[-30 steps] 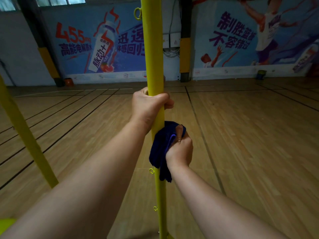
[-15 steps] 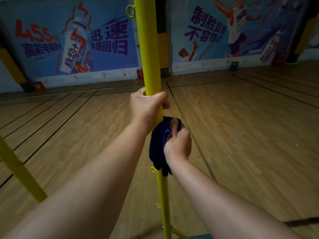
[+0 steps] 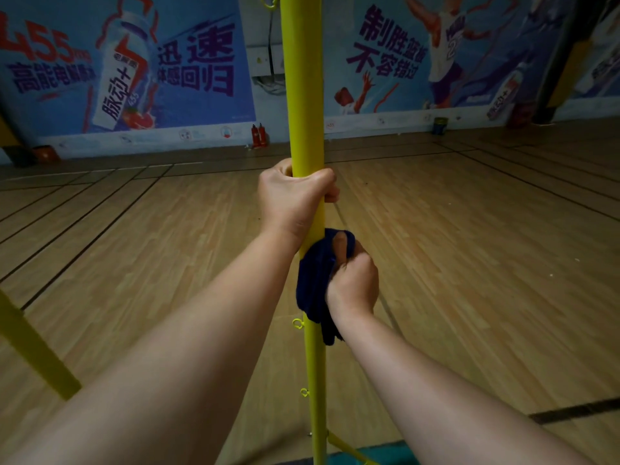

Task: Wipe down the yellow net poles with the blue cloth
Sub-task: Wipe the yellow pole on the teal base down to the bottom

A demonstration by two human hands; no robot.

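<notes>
Head view shows the left hand (image 3: pixel 295 199) with its fingers (image 3: pixel 330 193) curled tight round the yellow pole (image 3: pixel 302 95), steadying it. Just below, touching the pole, the right hand (image 3: pixel 352 283) clenches the blue cloth (image 3: pixel 312 280) against the shaft, thumb pressed up over the fabric and the cloth bunched round the pole's near and right side, a loose tail hanging under the wrist.

Against the frames from a second and half a second ago, the two hands keep nearly the same spacing on the pole; the cloth hand sits a little closer under the upper hand, and most of the shift looks like head movement, since the wall posters (image 3: pixel 134 68) slide sideways behind. That suggests a short scrubbing stroke on the mid-section rather than a long sweep, so the stretch above the left hand and the thinner length below the cloth probably still need wiping.

The pole stands upright, its long axis vertical, thick upper tube running out of the top of the picture, narrower lower section with small hooks (image 3: pixel 297 323) dropping to the wooden floor (image 3: pixel 469 263). A second yellow pole (image 3: pixel 30 347) slants across the lower left, well apart from both hands.
</notes>
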